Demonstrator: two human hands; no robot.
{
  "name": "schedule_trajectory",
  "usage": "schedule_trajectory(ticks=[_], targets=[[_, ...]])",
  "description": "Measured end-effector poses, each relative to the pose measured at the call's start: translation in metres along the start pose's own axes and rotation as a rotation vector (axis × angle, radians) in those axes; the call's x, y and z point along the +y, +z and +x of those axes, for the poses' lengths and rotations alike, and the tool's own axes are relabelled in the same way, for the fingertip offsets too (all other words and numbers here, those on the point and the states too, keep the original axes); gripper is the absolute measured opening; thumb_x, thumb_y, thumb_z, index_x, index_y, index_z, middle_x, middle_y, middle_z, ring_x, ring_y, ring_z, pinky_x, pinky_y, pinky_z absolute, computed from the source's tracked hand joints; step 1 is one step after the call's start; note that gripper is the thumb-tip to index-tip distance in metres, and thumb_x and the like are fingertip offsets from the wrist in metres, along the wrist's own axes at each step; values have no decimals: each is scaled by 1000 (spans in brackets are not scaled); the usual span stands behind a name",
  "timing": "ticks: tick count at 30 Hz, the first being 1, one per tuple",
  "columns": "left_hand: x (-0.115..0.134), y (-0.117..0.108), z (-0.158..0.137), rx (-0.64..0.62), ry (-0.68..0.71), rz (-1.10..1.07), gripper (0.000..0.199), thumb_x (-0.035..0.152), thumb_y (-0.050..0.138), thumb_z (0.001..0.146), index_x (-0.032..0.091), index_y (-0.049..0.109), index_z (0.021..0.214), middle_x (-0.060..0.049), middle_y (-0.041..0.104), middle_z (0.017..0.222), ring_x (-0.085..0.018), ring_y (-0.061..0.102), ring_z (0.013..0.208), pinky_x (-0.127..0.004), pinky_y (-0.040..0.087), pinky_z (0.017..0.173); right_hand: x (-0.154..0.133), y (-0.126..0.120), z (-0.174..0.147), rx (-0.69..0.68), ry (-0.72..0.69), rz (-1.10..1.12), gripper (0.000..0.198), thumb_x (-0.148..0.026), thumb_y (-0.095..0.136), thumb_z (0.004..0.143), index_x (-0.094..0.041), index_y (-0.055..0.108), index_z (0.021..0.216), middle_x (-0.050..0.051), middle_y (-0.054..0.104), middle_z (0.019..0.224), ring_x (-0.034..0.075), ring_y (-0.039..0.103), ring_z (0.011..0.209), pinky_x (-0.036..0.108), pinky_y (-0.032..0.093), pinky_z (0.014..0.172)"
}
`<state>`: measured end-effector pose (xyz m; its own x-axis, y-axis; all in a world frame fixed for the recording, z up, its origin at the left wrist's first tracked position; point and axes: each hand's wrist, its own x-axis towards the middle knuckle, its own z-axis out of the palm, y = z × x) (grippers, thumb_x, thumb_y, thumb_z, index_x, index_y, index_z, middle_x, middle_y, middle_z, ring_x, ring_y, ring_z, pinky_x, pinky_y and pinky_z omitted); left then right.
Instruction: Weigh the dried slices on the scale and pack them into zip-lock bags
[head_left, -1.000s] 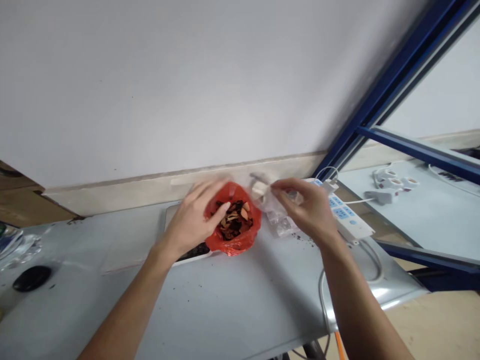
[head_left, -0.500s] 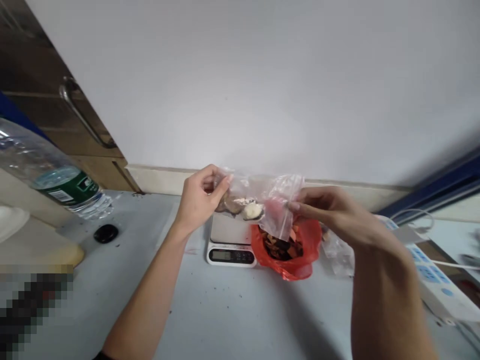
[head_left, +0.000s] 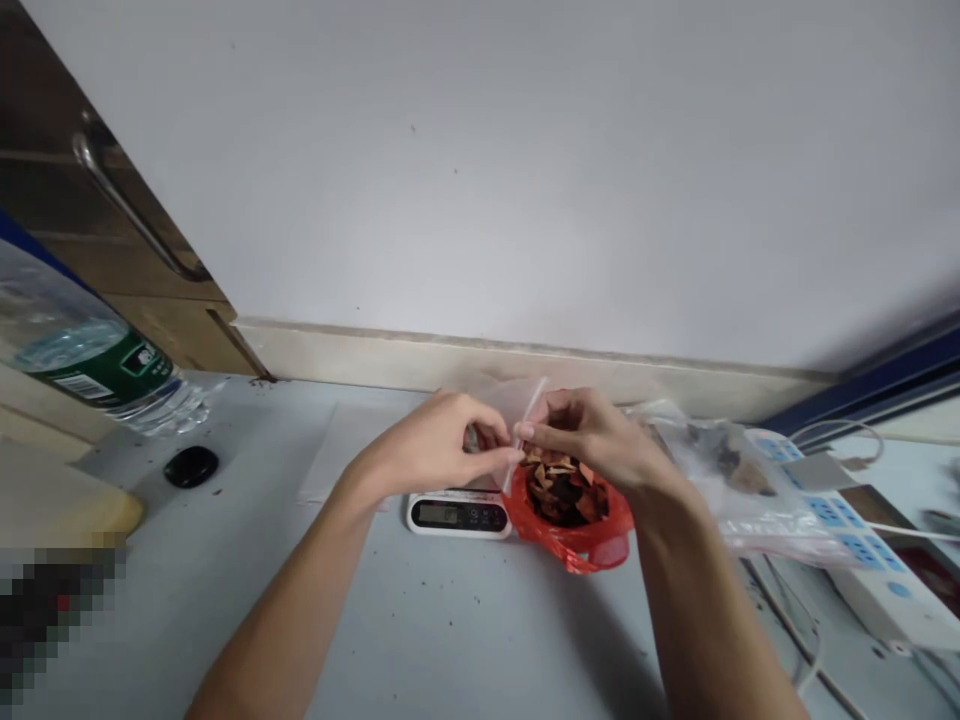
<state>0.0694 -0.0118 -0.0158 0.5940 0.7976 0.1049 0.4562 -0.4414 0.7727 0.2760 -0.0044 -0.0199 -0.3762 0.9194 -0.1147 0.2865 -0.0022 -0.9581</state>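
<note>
My left hand (head_left: 450, 445) and my right hand (head_left: 592, 430) meet fingertip to fingertip, both closed in a pinch on the edge of a clear plastic zip bag (head_left: 514, 400). My left fingers cover part of the bag, so I cannot tell whether anything is in it. Under the hands stands a white digital kitchen scale (head_left: 459, 515), its plate mostly hidden by my left hand. Close against the scale's right side is an open red plastic bag (head_left: 574, 550), filled with brown and orange dried pieces (head_left: 566, 490).
Right of my right hand, a clear bag with dark and tan pieces (head_left: 739, 470) lies partly over a white power strip (head_left: 877, 590) with cables. Flat whitish sheets (head_left: 341, 455) lie left of the scale. Farther left are a black cap (head_left: 191, 466) and a plastic water bottle (head_left: 112, 370).
My hands have come together and down from holding a bag of pale slices stretched between them. A bag of pieces now shows at the right, over the power strip.
</note>
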Motion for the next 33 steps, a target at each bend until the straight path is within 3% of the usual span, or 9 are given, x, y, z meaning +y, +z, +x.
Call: schedule_trajectory(ticks=[3, 8, 14, 19, 25, 27, 29, 31, 33], targets=[[-2, 0, 1, -31, -36, 5, 27, 25, 56, 89, 19, 72, 69, 5, 55, 56, -10, 37, 51, -25, 28, 50, 3, 0, 3, -14, -10, 43, 47, -58, 90, 60, -17, 67, 60, -3, 58, 55, 10, 48, 53, 26, 39, 53], [-6, -4, 6, -39, -55, -110, 26, 27, 56, 88, 18, 77, 75, 0, 68, 68, -13, 50, 61, -24, 37, 56, 5, -3, 4, -101, -18, 92, 42, -53, 91, 61, -18, 69, 61, -2, 65, 58, 12, 54, 55, 26, 42, 55], [-5, -3, 9, -51, -19, -91, 27, 29, 56, 87, 19, 73, 68, 3, 55, 57, -11, 40, 54, -23, 33, 51, 6, -4, 4, -142, -64, 117, 39, -51, 89, 66, -19, 67, 60, -5, 58, 56, 10, 50, 55, 25, 41, 55], [-2, -5, 8, -74, -14, -87, 29, 32, 56, 87, 19, 73, 68, 2, 57, 59, -12, 44, 55, -24, 36, 52, 5, -3, 5, -153, -83, 121, 39, -51, 88, 67, -19, 67, 62, -5, 57, 56, 10, 49, 55, 25, 41, 55], [-4, 0, 9, 55, -147, -58, 19, 29, 59, 72, 19, 68, 58, 1, 59, 54, -13, 48, 54, -23, 37, 50, 2, -4, 4, -157, -67, -24, 31, -43, 78, 72, -20, 62, 59, -6, 51, 53, 10, 42, 52, 26, 33, 51], [-8, -4, 9, 160, -160, -42, 17, 29, 60, 68, 19, 68, 56, 0, 61, 54, -13, 51, 53, -23, 40, 50, 2, -8, 3, -98, -32, -109, 29, -35, 71, 75, -21, 55, 55, -6, 46, 53, 10, 39, 52, 26, 31, 51], [-10, -9, 8, 310, -162, -3, 18, 32, 62, 67, 20, 70, 56, -1, 64, 55, -14, 55, 53, -23, 42, 49, 3, -11, 2, 71, -31, -183, 26, -28, 66, 74, -22, 48, 56, -6, 44, 55, 10, 39, 54, 26, 32, 53], [-10, -11, 8, 443, -153, 61, 19, 33, 63, 69, 20, 70, 57, 0, 66, 55, -14, 56, 51, -23, 44, 48, 1, -11, 0, 296, -136, -249, 18, -21, 64, 71, -23, 48, 61, -5, 51, 63, 13, 48, 62, 26, 39, 59], [-6, -7, 7, 515, -94, 141, 18, 28, 62, 72, 20, 70, 58, 1, 68, 55, -13, 56, 49, -22, 45, 50, -2, -7, -2, 431, -287, -305, 7, -16, 61, 69, -22, 57, 68, 0, 64, 80, 17, 60, 80, 28, 47, 72]])
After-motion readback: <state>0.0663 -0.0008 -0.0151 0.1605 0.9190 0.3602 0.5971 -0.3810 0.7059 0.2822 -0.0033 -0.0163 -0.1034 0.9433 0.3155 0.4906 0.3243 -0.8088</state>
